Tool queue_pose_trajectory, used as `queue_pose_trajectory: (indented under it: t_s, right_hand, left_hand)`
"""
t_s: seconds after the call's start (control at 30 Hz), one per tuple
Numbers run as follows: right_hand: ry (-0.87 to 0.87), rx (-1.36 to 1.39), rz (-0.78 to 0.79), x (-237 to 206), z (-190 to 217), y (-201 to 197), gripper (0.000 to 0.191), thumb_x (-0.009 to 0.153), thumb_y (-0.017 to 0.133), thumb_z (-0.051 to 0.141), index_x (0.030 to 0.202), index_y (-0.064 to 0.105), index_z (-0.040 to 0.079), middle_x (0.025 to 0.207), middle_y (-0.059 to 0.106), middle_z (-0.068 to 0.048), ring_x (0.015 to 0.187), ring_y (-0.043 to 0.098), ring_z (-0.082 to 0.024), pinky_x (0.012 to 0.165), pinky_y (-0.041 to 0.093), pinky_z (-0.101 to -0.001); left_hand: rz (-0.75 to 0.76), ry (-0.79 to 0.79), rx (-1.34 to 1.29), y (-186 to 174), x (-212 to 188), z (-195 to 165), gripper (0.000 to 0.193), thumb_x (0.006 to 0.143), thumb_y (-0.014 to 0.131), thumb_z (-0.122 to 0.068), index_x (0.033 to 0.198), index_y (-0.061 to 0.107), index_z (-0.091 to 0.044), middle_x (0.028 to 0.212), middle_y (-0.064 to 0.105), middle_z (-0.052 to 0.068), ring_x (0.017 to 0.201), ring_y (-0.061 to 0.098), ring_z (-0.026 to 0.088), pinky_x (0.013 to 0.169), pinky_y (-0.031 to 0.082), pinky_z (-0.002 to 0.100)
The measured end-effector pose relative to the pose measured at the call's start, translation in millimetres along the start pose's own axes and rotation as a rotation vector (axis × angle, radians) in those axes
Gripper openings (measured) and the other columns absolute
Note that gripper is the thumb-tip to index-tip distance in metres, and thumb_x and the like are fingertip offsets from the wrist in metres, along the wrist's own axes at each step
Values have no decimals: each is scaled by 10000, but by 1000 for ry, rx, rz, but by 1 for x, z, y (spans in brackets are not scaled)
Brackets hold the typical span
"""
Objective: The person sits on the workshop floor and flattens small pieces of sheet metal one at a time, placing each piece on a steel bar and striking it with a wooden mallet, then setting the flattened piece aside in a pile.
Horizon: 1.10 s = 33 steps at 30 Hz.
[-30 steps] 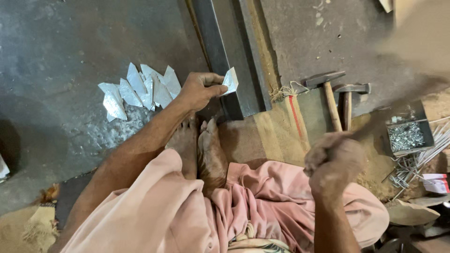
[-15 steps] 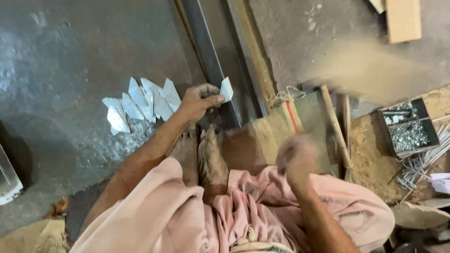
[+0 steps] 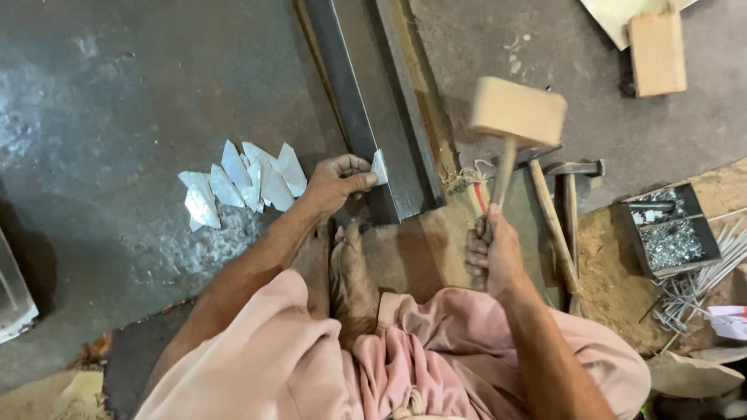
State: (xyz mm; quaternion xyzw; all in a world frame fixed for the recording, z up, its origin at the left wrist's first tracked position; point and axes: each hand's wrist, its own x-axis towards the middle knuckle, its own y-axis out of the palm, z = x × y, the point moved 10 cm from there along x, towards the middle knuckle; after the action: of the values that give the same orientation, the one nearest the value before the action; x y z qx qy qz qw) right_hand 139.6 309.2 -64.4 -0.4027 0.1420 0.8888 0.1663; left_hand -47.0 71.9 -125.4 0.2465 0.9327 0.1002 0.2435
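**Mallet raised over a metal beam**

On a dark workshop floor [image 3: 117,93], a seated person in pink cloth works at a long steel beam [image 3: 366,117] that runs away from the bare feet [image 3: 342,272]. The left hand [image 3: 336,183] pinches a small silvery sheet-metal piece [image 3: 380,166] between thumb and fingers, holding it against the near end of the beam's top face. The right hand [image 3: 494,253] is wrapped tight around the handle of a wooden mallet [image 3: 517,113], whose pale block head hangs raised above and to the right of the beam, well apart from the metal piece.

Just left of the left hand, a fanned cluster of similar cut metal pieces [image 3: 237,183] lies flat on the floor, overlapping one another. Coarse sacking [image 3: 436,249] is spread beneath the feet and the end of the beam. Right of the mallet handle, two steel hammers [image 3: 564,194] with wooden shafts lie side by side on the ground. Further right sits a small open metal tray of nails [image 3: 669,233], with loose long nails [image 3: 692,292] scattered just beside it. A wooden block [image 3: 657,50] rests on a pale board near the upper right edge.
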Motion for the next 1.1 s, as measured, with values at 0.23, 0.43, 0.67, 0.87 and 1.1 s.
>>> queue_pose_trajectory:
  t_s: [0.23,0.43,0.67,0.87,1.1]
  right_hand:
    - [-526,-1132,-162,-56,91,21,475,1066,420,449,895,541,22,607,613,-146,483,604,-263,462,472,-419]
    - [-610,-1786,-195,-131,187,109,358,1024,499,401,1036,554,48,737,704,-169,584,674,-334,526,551,-497]
    - [-236,-1743,-360,-137,189,76,351,1085,463,419,1060,516,73,775,701,-131,611,715,-301,577,549,-428]
    - [-849,-1348,-297,-81,128,39,281,1050,580,336,1037,588,56,673,595,-120,562,633,-336,528,438,-425]
    - [-356,-259,-282,-17,29,-51,329,1045,511,376,896,525,82,597,460,19,449,420,-94,393,339,-292]
  left_hand:
    - [-30,-6,-24,-5,2,11,271,862,822,-138,1069,709,-4,910,732,30,770,651,94,671,528,250]
    - [-65,78,-11,-4,-3,1,219,852,812,-102,1022,731,9,875,730,37,737,652,120,636,533,278]
    - [-42,28,-77,9,-11,-9,256,894,805,-144,1075,695,-1,901,726,21,778,647,107,673,532,265]
    - [-190,326,502,21,-53,-75,426,866,797,-143,1244,633,-36,930,750,74,834,714,175,743,568,320]
    - [-111,386,792,52,-70,-112,381,902,741,-145,1242,595,-56,952,730,133,882,734,323,751,563,394]
